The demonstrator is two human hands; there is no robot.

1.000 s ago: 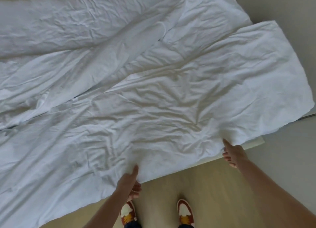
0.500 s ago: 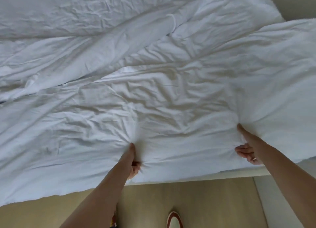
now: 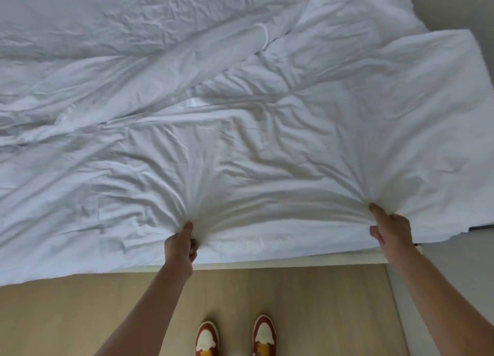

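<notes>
A crumpled white duvet (image 3: 280, 147) lies spread across the bed and fills most of the head view. My left hand (image 3: 180, 245) grips a bunch of its cloth near the front edge, thumb on top, with creases fanning out from the grip. My right hand (image 3: 389, 230) pinches another bunch of the same duvet further right, thumb stretched forward over the fabric. Both arms reach in from below.
The pale bed edge (image 3: 294, 261) runs under the duvet's front hem. Wooden floor (image 3: 80, 315) lies below it, with my two red and white shoes (image 3: 235, 337) at the bottom. A grey wall or floor strip (image 3: 454, 270) borders the right side.
Both hands went from the duvet's hem onto its top surface and closed on bunches of cloth. The gathered fabric has since been drawn back toward the bed's front edge.
</notes>
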